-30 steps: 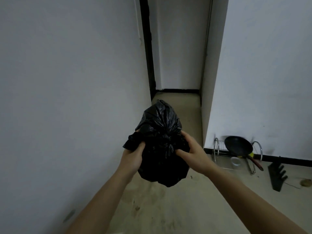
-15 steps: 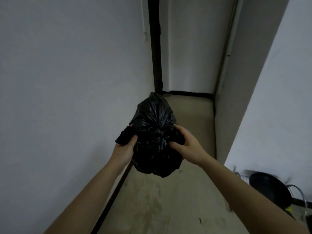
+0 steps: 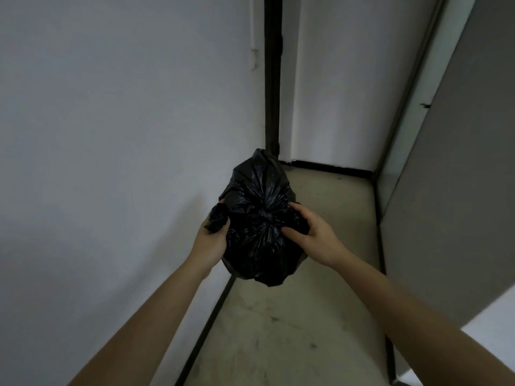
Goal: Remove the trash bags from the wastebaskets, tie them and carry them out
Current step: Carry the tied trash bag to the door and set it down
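Note:
A full black trash bag hangs in the air in front of me, its plastic gathered into a knot at the middle. My left hand grips a bunched end of the bag on its left side. My right hand pinches the other bunched end on the right side. Both arms reach out from the bottom of the view. No wastebasket is in sight.
A narrow corridor with a pale concrete floor runs ahead. A white wall with a dark baseboard stands close on the left. A dark door frame rises at the far end. A grey wall closes the right side.
The view has swung left and forward into the corridor; the pan, rack and dark object on the floor at right have left the view. Both hands kept their hold on the bag's ends.

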Tool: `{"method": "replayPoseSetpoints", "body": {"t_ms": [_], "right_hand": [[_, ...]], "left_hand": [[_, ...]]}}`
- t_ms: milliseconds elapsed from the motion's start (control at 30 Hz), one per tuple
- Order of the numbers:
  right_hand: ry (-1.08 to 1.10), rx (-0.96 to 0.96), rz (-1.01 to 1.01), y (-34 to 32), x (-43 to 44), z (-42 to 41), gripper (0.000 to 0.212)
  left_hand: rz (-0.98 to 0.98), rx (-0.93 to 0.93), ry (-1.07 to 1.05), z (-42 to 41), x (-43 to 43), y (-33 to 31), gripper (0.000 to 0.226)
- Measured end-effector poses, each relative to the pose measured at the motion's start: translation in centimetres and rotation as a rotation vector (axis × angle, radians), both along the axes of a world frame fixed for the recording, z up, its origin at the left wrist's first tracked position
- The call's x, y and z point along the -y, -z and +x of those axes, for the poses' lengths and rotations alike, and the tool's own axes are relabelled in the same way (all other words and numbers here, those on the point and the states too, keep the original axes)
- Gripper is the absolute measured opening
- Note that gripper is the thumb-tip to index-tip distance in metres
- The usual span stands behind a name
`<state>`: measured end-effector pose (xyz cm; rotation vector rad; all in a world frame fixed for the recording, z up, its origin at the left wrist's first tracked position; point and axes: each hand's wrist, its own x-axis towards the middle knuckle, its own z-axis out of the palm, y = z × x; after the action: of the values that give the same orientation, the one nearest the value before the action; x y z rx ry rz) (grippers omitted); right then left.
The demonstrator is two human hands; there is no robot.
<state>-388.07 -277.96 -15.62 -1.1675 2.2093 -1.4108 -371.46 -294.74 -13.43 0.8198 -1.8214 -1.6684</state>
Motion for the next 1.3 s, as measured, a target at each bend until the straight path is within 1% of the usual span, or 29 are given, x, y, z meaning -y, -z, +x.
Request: {"method": "replayPoseSetpoints", "body": {"t_ms": [67,200,300,367,467,500,700,900,1000,1067,1133,1167,1233,1300], "right_hand": [[0.019,0.021,-0.006,-0.1,2.6,-4.4,0.067],[0.061,0.071,-0.042,0.9,6.5,-11.9,0.057],[0.058,0.127,-0.091,2.3,10.0,-18.5,0.054],[0.069,0.125,-0.108,2.8,12.3,-23.6,0.051],[0.096,0.088,-0.152,2.6,15.8,-31.1,0.052],[0.096,0.089,-0.157,2.4,16.9,-33.5,0.053],[0.072,0.092,-0.145,-0.1,24.0,-47.6,0.056],[0.025,0.075,-0.072,1.3,30.7,-56.2,0.051],[0.035,0.075,-0.029,3.7,35.2,-61.9,0.052],[0.047,0.096,0.015,6.0,37.9,-65.4,0.054],[0.053,0.083,0.092,8.8,40.7,-69.5,0.055],[0.048,0.059,0.155,10.2,41.7,-71.3,0.055],[0.056,0.047,0.291,13.8,43.6,-75.0,0.055],[0.071,0.094,0.381,18.1,44.8,-77.4,0.051]], "left_hand": [[0.014,0.0,0.013,-4.7,2.8,-0.2,0.036],[0.035,-0.008,0.044,-13.3,6.8,0.6,0.019],[0.039,-0.04,0.042,-20.7,10.2,1.7,0.018],[0.032,-0.064,0.013,-26.4,12.5,2.1,0.021],[-0.025,-0.09,0.002,-34.3,15.8,1.8,0.034],[-0.016,-0.096,0.002,-36.7,16.9,1.6,0.035],[0.025,-0.087,-0.025,-49.6,24.0,-0.2,0.019],[0.078,-0.072,-0.064,-58.6,30.7,1.6,0.015],[0.105,-0.037,-0.05,-64.6,35.5,4.2,0.022],[0.117,0.011,-0.039,-68.5,38.3,6.3,0.028],[0.147,0.094,-0.029,-72.6,41.3,8.6,0.027],[0.16,0.119,-0.008,-74.2,42.4,9.6,0.023],[0.161,0.182,0.016,-77.6,44.6,12.8,0.006],[0.147,0.302,0.029,-80.6,46.2,16.7,0.007]]}}
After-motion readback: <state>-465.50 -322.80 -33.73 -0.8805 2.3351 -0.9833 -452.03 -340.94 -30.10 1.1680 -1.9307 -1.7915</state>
